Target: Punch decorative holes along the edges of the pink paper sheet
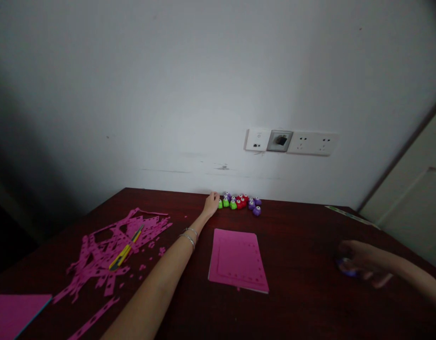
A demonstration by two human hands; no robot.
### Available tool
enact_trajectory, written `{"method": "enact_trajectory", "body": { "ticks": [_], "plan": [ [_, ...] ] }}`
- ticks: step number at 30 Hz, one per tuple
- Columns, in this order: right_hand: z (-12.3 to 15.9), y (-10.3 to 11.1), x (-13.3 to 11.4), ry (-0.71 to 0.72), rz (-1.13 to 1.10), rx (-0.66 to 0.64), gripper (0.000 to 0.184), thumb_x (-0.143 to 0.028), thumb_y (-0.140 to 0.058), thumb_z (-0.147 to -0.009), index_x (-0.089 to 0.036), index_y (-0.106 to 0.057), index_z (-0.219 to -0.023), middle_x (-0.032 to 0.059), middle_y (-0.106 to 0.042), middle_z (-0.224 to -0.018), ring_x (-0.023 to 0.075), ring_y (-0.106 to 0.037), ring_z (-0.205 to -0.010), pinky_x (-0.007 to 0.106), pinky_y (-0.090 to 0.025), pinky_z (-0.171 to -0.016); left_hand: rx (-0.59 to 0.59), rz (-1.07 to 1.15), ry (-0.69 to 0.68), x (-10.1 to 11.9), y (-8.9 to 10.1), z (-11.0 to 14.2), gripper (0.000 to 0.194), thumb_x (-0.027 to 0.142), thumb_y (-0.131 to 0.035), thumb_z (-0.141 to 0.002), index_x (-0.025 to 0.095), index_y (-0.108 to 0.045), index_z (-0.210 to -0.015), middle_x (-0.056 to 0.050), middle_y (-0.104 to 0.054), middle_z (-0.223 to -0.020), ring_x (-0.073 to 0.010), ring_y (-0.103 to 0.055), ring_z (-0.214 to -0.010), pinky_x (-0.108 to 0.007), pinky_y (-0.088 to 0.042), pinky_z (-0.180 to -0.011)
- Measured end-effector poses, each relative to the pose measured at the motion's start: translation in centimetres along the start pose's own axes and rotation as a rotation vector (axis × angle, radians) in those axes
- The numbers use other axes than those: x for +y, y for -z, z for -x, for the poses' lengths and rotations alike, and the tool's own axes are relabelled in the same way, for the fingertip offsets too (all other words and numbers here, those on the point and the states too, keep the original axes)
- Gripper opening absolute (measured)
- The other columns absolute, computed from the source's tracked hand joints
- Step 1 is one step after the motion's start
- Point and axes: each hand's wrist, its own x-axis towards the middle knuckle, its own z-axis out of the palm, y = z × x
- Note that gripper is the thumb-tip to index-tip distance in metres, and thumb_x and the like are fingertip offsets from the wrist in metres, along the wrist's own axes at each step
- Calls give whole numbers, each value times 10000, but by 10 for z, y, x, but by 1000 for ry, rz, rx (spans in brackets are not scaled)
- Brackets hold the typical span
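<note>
My left hand (211, 203) reaches to the back of the table, its fingers curled beside the leftmost green paper punch (220, 204). Whether they grip anything is hidden. To its right stand several small paper punches with white tops: green ones, red ones (240, 203) and purple ones (256, 211). At the right side, my right hand (361, 260) is smeared by motion and closed around a purple paper punch (346, 267), above the tabletop. Between my arms a pink sheet (237, 259) with small punched shapes near its edges lies flat on the table.
Pink paper scraps (97, 255) spread over the left of the dark table (296, 302), with a yellow utility knife (126, 250) on them. A pink pad (18, 314) lies front left. A thin strip (352, 217) lies back right. Wall sockets (312, 143) sit above.
</note>
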Motion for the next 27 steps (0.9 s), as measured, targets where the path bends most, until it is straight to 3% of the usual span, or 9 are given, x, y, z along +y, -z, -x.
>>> {"method": "enact_trajectory", "body": {
  "ticks": [2, 4, 8, 10, 15, 20, 27],
  "plan": [
    [0, 3, -7, -53, -35, -208, 269, -289, -690, -446, -236, -607, -697, 77, -603, -567, 222, -571, -442, 322, -425, -284, 8, -2, 2, 0, 1, 0, 250, 281, -360, -897, 161, -555, -997, -81, -639, -1013, -157, -578, -949, -248, -404, -833],
    [-4, 3, -17, -71, -39, -291, 274, -236, -654, -461, -233, -600, -730, 77, -609, -585, 241, -594, -497, 302, -424, -288, 18, -7, 5, 0, 1, 0, 251, 274, -351, -898, 161, -563, -971, -80, -643, -988, -160, -580, -929, -251, -405, -822],
    [-24, -3, -46, 17, -44, -203, 367, -149, -576, -454, -220, -606, -813, 88, -645, -791, 238, -618, -584, 299, -458, -339, 35, -15, 5, 0, 1, -1, 252, 266, -350, -894, 156, -575, -927, -82, -646, -947, -163, -582, -896, -254, -403, -804],
    [-38, -9, -67, 166, -77, -116, 441, -144, -564, -473, -196, -607, -908, 111, -642, -900, 227, -624, -639, 285, -477, -391, 39, -17, 2, -1, 1, -1, 251, 265, -355, -891, 154, -580, -897, -81, -648, -921, -160, -583, -871, -252, -404, -787],
    [-73, -30, -126, 504, -166, -51, 490, -107, -539, -525, -155, -574, -1012, 70, -648, -876, 188, -606, -747, 267, -489, -623, 52, -18, 2, -1, 3, 0, 247, 255, -364, -884, 153, -586, -852, -76, -649, -897, -151, -580, -832, -249, -404, -764],
    [-100, -55, -159, 531, -263, -54, 529, -108, -562, -598, -155, -514, -1123, 58, -641, -877, 153, -596, -726, 245, -471, -660, 65, -15, -5, -2, 3, 0, 244, 225, -368, -876, 147, -595, -833, -71, -651, -873, -146, -580, -833, -242, -398, -761],
    [-112, -81, -168, 518, -279, -28, 553, -101, -582, -594, -131, -509, -1141, 49, -640, -869, 127, -579, -641, 222, -460, -587, 74, 15, -6, -4, 2, -2, 249, 228, -366, -870, 145, -590, -802, -76, -654, -859, -144, -586, -809, -242, -400, -748]
  ]
}}
